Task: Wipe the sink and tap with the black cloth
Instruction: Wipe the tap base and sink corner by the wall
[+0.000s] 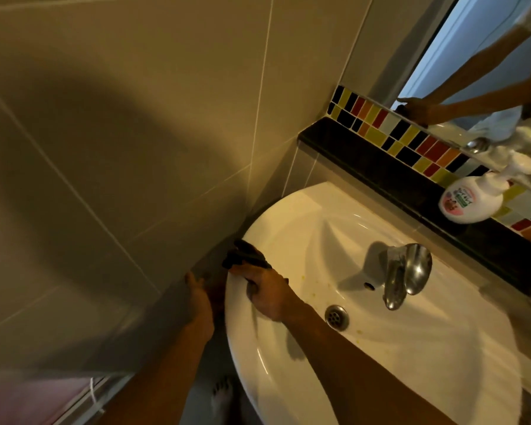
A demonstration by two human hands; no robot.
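Note:
A white sink point(396, 357) fills the lower right of the head view, tilted. Its chrome tap point(406, 271) stands at the back, above the metal drain point(337, 316). The black cloth point(246, 256) lies bunched on the sink's left rim, close to the wall. My right hand point(269, 294) grips the cloth and presses it on that rim. My left hand point(198, 297) rests with straight fingers against the tiled wall, just left of the sink and apart from the cloth.
Beige wall tiles point(120, 148) cover the left. A black ledge point(411, 185) behind the sink carries a white pump bottle point(466, 200). Above it run coloured mosaic tiles point(396, 133) and a mirror point(478, 72). Small yellow specks dot the basin near the drain.

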